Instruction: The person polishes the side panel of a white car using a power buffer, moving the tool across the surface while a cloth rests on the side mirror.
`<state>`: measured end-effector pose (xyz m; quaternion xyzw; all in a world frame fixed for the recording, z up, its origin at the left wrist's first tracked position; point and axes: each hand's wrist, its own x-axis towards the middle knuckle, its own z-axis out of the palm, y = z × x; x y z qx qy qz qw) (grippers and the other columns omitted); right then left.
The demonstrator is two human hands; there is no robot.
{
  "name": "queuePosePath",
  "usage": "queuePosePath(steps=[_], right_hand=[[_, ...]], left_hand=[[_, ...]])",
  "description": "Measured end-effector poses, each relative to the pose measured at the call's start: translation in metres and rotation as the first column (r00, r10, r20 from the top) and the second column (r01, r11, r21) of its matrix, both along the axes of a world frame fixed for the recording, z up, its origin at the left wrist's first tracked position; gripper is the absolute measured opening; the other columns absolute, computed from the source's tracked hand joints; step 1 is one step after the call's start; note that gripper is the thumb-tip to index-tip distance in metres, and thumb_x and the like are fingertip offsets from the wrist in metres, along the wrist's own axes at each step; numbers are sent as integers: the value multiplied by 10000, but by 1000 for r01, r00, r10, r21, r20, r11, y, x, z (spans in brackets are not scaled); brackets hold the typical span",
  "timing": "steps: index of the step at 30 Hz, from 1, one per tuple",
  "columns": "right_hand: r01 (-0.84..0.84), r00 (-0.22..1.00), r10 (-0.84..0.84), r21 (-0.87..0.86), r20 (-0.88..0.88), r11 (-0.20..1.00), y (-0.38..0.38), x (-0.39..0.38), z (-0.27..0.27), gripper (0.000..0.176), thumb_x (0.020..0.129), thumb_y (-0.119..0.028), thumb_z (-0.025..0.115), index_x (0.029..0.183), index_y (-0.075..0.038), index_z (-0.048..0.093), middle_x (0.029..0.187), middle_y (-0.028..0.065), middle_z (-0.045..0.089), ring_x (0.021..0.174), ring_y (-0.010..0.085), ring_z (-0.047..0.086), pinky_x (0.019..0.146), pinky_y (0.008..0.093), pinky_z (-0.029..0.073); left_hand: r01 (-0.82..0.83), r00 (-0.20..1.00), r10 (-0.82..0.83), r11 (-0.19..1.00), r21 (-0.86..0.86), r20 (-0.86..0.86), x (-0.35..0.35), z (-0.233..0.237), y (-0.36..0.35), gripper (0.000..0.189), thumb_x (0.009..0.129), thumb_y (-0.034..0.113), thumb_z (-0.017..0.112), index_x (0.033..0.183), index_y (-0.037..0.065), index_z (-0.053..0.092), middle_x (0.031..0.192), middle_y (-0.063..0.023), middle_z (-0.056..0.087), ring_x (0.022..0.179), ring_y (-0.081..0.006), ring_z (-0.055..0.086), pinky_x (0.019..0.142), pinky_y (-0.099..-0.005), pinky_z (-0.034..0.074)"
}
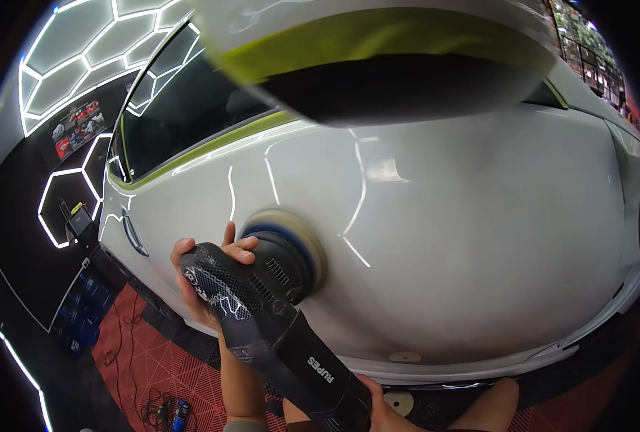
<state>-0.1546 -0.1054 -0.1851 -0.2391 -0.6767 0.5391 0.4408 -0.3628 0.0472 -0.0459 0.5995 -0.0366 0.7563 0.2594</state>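
Head view: a black polisher point(284, 345) lay slantwise across the lower middle, its round pad point(308, 237) against the white car door point(449, 237), to the right of the door handle point(134, 234). The person's left hand point(197, 297) was curled around the polisher's front end, thumb and fingers spread over it and closed on its casing. The right hand point(381, 407) held the rear of the body near the bottom edge; its fingers were mostly hidden, so how far they wrapped could not be told. Yellow-green tape point(208, 147) edged the side window point(190, 108). Above loomed a blurred white and black shape, probably the door mirror point(406, 90), also taped. Below left, a dark cable point(154, 414) and a small blue object point(180, 414) lay on the red floor point(151, 345).
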Motion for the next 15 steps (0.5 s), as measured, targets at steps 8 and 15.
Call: queuePosePath(steps=[8, 15], right_hand=[[68, 993, -70, 28, 96, 997, -24, 103, 6, 1055, 697, -171, 800, 1454, 14, 90, 1404, 253, 354, 1332, 339, 354, 1098, 441, 284], [52, 998, -54, 61, 35, 997, -38, 189, -8, 1076, 715, -208, 819, 1460, -10, 67, 1427, 244, 337, 1348, 345, 334, 1103, 458, 280]], left_hand=[[-42, 999, 43, 999, 23, -14, 106, 10, -16, 434, 1004, 403, 279, 1229, 46, 378, 759, -246, 656, 791, -375, 680, 1118, -484, 318], [-72, 997, 72, 997, -20, 14, 208, 8, -39, 464, 1013, 437, 272, 1232, 40, 369, 723, -222, 641, 751, -368, 669, 980, -433, 421]])
